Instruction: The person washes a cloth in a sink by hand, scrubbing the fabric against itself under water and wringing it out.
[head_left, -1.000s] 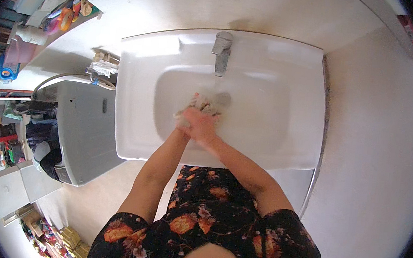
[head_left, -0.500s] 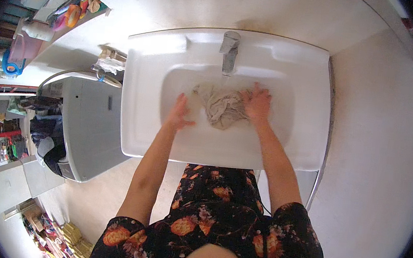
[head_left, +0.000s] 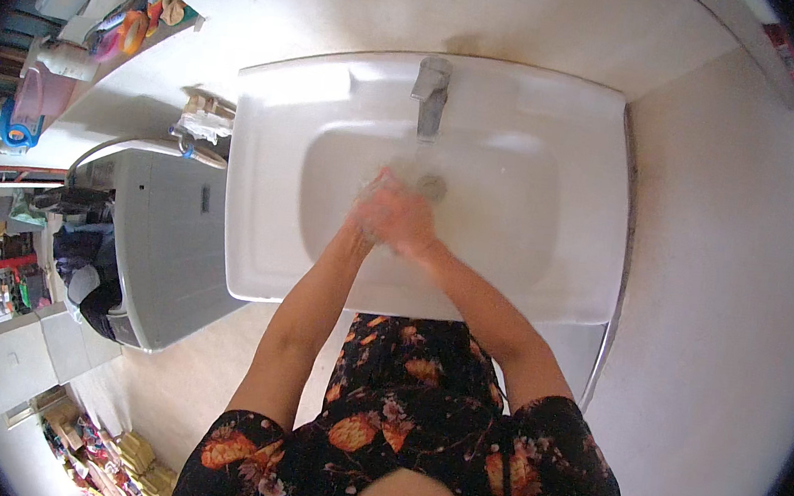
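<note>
the left hand [head_left: 367,223] and right hand [head_left: 411,223] meet, blurred, in the white sink [head_left: 526,299], a pale cloth [head_left: 365,193] seemingly between them; how tightly the fingers close, i cannot tell. a slackened grip could let it slip over the drain [head_left: 432,188].

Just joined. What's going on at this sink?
A person in a dark floral top has both bare hands together in the white sink. The left hand and right hand are pressed around what looks like a pale cloth, mostly hidden and blurred, so the exact grip is unclear. The hands are below the metal faucet, with the drain visible just to their right.
</note>
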A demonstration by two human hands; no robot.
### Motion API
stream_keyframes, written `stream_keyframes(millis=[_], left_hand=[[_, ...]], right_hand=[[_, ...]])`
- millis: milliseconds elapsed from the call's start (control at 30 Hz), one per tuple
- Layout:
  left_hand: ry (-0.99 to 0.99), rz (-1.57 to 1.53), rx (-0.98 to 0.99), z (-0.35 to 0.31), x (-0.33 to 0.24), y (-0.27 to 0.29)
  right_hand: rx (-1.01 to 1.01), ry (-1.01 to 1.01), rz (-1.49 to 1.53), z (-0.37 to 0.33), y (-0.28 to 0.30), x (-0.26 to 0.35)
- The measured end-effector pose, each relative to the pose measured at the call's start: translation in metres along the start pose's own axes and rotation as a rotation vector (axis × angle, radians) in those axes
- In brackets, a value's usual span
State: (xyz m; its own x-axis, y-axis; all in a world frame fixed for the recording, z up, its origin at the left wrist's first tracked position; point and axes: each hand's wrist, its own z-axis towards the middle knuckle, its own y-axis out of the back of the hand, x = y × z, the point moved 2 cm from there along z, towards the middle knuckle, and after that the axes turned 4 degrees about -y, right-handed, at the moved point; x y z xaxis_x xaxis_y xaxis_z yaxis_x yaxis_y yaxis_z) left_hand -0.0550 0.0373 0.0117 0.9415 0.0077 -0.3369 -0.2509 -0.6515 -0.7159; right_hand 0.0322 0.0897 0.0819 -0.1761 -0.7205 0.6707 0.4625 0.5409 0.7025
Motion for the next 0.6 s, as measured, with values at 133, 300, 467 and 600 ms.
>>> stream_keyframes(millis=[133,300,467,600], left_hand=[[-0.059,0.256,-0.057,-0.01,-0.002,-0.029],[-0.614,0.859,0.022,-0.014,-0.035,-0.011],[-0.245,0.405,-0.119,-0.023,-0.043,0.029],[-0.192,-0.049,0.179,-0.032,-0.034,0.009]], right_hand=[[-0.167,-0.548,0.043,-0.01,0.022,-0.083],[0.006,-0.318,-0.34,-0.044,0.054,-0.096],[0.152,-0.236,-0.06,-0.081,0.08,-0.06],[0.307,-0.623,0.102,-0.073,0.09,-0.058]])
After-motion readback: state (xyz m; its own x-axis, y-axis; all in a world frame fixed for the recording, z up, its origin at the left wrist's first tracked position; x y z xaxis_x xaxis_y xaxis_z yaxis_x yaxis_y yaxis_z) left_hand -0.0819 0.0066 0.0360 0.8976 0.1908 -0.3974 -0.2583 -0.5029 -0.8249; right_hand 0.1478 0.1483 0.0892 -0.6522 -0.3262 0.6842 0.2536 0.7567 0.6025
